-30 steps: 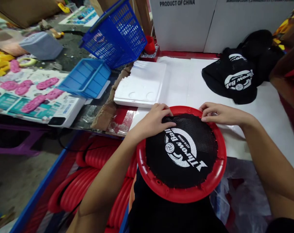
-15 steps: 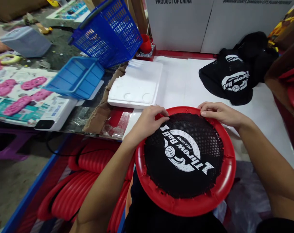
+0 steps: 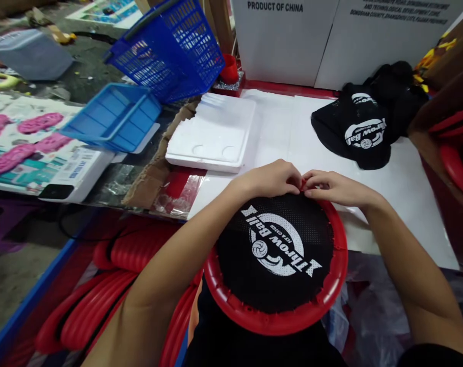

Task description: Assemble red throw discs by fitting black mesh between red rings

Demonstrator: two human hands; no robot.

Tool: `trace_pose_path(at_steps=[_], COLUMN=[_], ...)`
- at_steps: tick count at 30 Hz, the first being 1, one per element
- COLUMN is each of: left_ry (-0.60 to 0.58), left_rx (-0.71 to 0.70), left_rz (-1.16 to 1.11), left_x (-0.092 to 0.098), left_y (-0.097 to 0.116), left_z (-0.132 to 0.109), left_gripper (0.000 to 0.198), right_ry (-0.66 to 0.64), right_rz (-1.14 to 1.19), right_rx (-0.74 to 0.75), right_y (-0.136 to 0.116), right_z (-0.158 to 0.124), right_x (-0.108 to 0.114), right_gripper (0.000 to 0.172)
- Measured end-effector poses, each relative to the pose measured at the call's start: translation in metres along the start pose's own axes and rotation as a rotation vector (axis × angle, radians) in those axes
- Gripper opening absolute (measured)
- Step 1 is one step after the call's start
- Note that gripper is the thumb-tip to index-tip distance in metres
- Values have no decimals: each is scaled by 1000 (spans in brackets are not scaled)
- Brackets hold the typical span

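A round red plastic frame (image 3: 277, 320) rests against my lap and the table edge. A black mesh net (image 3: 277, 255) printed "Throw Ball" in white is stretched inside it. My left hand (image 3: 271, 178) and my right hand (image 3: 328, 187) meet at the far rim of the frame. Both pinch the net's edge there with fingertips together. A small bit of red rim shows between the fingertips.
A pile of black printed nets (image 3: 363, 127) lies at the back right of the white table (image 3: 399, 188). A white foam tray (image 3: 212, 133) sits to the left, with blue baskets (image 3: 170, 48) beyond. Red rings (image 3: 112, 295) are stacked below left. White cartons (image 3: 284, 35) stand behind.
My hands have slid along the far rim toward each other and now touch at its top. The frame has shifted slightly left and toward me.
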State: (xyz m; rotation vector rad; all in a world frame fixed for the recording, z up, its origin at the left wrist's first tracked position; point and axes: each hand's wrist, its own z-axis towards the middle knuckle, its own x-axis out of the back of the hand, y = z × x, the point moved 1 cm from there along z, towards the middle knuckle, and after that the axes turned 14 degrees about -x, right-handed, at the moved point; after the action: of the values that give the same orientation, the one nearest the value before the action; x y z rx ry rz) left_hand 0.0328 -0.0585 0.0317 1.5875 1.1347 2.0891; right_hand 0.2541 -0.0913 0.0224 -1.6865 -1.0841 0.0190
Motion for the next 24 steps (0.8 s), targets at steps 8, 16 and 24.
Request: trace_pose_path(at_steps=[8, 16, 24], left_ry=[37, 210, 181], left_rx=[113, 168, 211], left_rz=[-48, 217, 577], left_x=[1, -21, -14], left_y=[-7, -7, 49], left_z=[3, 8, -41], left_gripper=[14, 13, 17], right_ry=[120, 376, 386], right_rz=[309, 13, -138], right_rx=[-128, -139, -152], right_y=[4, 1, 8], right_z=[5, 10, -2], right_x=[-17, -23, -12], right_gripper=[29, 10, 3])
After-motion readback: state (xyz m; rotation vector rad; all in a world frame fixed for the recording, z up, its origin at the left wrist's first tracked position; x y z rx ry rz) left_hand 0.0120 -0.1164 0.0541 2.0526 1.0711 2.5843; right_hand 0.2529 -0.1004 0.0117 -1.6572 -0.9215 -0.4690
